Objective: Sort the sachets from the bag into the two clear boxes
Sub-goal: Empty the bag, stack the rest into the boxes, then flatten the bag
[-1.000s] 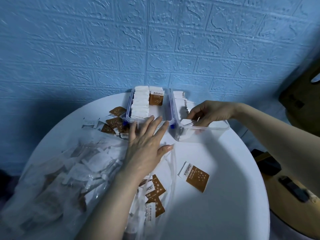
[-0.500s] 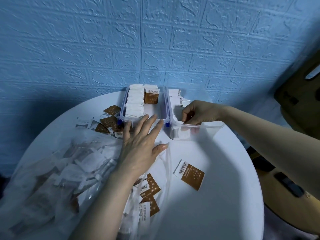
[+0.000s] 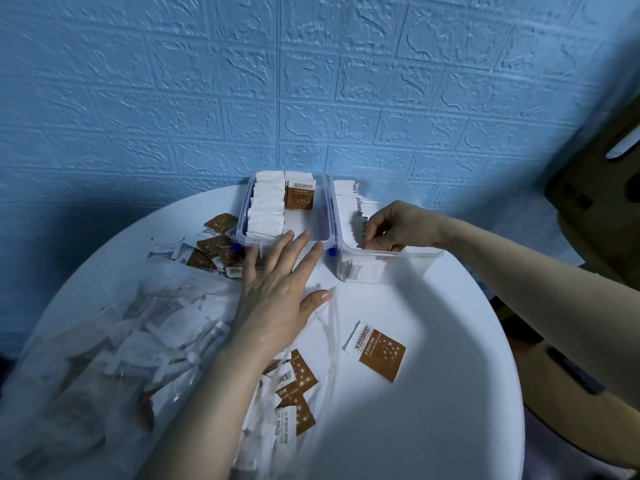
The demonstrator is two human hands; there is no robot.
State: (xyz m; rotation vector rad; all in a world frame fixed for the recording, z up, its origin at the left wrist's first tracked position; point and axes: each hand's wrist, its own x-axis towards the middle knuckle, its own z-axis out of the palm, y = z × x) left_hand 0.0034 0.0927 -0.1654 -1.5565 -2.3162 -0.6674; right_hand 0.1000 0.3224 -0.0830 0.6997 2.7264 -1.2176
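White table [image 3: 433,427], loose brown sachet [image 3: 375,351], bag [image 3: 104,358]

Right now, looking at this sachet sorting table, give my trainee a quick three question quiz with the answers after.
1. True or false: the left hand lies flat with fingers spread in front of the left clear box.
2. Which box is the right hand reaching into? A) left clear box B) right clear box C) neither
3. Fill in: a single brown and white sachet lies alone on the white ____, to the right of the plastic bag.

Key: 1 true; 2 B; 3 table.
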